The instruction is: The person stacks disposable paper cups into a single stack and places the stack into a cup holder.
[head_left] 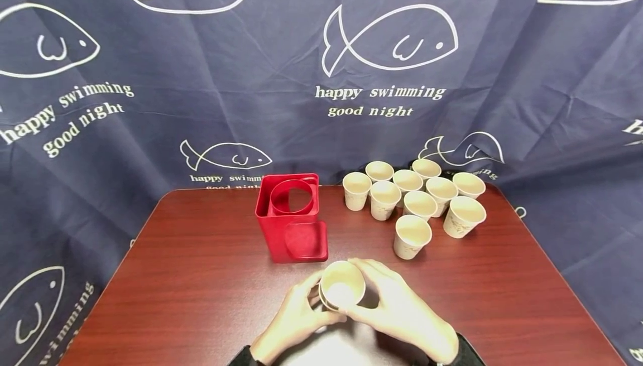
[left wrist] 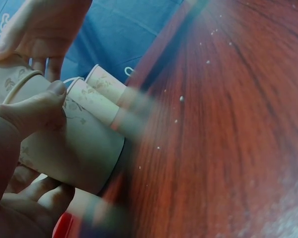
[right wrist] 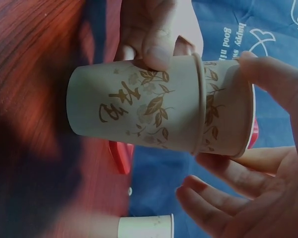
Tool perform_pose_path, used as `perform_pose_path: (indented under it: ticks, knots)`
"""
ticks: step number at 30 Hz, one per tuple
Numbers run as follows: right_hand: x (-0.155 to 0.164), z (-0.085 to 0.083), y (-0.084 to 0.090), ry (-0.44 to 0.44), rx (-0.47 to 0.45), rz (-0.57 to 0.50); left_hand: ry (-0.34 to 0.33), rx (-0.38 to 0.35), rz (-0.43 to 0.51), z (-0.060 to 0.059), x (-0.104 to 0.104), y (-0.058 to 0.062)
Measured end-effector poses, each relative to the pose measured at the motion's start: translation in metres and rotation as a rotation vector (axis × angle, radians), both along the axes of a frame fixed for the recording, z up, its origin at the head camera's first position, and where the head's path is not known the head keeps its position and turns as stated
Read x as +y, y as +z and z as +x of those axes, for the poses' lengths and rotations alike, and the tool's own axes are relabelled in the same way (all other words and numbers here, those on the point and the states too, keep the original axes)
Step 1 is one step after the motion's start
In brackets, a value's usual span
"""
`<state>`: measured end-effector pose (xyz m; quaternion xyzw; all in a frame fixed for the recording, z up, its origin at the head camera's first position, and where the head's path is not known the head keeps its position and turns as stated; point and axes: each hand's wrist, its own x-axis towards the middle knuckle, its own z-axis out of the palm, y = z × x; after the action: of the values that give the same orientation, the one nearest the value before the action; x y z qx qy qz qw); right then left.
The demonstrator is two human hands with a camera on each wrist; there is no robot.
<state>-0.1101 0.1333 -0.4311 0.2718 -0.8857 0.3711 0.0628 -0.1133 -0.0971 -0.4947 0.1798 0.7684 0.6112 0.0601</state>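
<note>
Hands (head_left: 295, 316) (head_left: 402, 306) pinching two nested paper cups (right wrist: 161, 106) — inner one's base hidden inside the outer, dark sleeves (head_left: 467, 351) cut off below

Left hand (head_left: 291, 321): angled inward from lower left; thumb (left wrist: 39, 110) along the near side, fingers bent opposite it, a two-sided grip. Right hand (head_left: 404, 310): approx. level with the left and facing it; thumb (right wrist: 270, 74) opposed to the upper fingers, gripping; two lowest fingers in the right wrist view loosely bent, clear of the grip. Dark sleeves (head_left: 467, 353) at both wrists.
</note>
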Motion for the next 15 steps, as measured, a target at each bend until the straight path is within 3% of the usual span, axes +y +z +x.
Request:
perform_pose_path:
  ticks: [15]
  knots:
    - [-0.0009,-0.0008,-0.0068,0.025,0.027,0.044,-0.023,0.029,0.015,-0.0011,0.0001,-0.0022]
